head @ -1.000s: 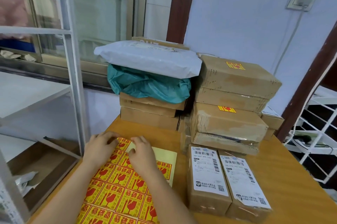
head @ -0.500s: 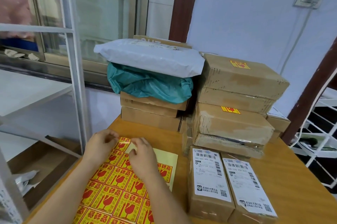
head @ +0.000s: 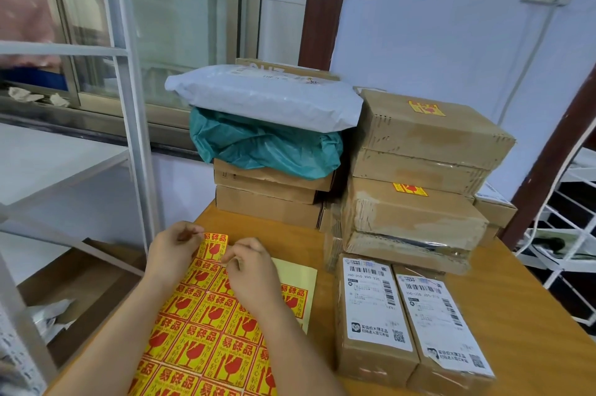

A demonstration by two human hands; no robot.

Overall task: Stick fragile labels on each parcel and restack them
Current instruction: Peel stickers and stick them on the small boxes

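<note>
On the desk (head: pixel 503 305), a sheet of fragile labels (head: pixel 206 328). At the far corner of the sheet, one label (head: pixel 213 245) lifted, pinched at its upper edge in left hand (head: pixel 172 252) grip; right hand (head: pixel 253 274) fingers curled, pinching its lower edge. Right of the sheet, two parcels (head: pixel 406 321) lying side by side.
</note>
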